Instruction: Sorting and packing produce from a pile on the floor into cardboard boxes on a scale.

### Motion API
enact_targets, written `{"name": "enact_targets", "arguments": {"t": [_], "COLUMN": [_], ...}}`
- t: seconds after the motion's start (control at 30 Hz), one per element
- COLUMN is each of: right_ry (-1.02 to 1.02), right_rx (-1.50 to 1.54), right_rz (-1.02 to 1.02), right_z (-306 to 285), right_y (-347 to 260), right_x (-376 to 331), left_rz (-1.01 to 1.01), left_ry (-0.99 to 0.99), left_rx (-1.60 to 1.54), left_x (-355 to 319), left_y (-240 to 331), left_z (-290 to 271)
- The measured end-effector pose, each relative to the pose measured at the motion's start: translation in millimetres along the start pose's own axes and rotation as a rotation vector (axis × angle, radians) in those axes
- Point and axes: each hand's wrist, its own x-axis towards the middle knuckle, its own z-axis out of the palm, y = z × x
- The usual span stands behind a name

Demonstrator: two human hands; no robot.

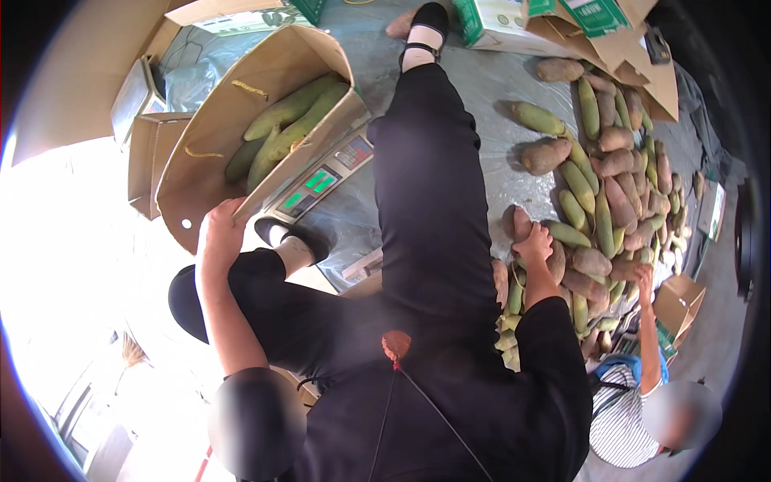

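My left hand [220,230] grips the near rim of an open cardboard box [183,173] with rope handles. Inside the box lie several long green radishes [297,120]. The box stands on a digital scale [320,183] with lit green displays. To the right, my right hand [534,243] is closed around a reddish-brown root vegetable [522,218] at the near-left edge of a large pile. That pile mixes green radishes [577,183] with more reddish-brown roots [621,201].
Plastic sheeting [345,72] covers the floor. Green-and-white cartons [490,24] stand at the far side. A co-worker in a striped shirt [622,418] reaches into the pile from the lower right, near a small open box [679,301]. My legs [430,177] extend between box and pile.
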Motion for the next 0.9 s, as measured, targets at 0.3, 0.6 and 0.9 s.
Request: {"name": "enact_targets", "arguments": {"t": [0.3, 0.6, 0.9], "right_ry": [0.052, 0.313, 0.407], "right_rx": [-0.066, 0.558, 0.939], "right_rz": [0.101, -0.301, -1.130], "right_z": [17.3, -53.4, -296.6], "right_y": [-10.6, -32.4, -177.6], "right_x": [11.8, 24.5, -118.7], "left_rz": [-0.013, 0.030, 0.024], "left_ry": [-0.015, 0.031, 0.000], "left_rx": [-0.029, -0.056, -0.010], "left_x": [0.5, -1.7, -4.2], "left_y": [-2.6, 1.5, -5.8], "left_z": [-1.7, -1.7, -1.6]}}
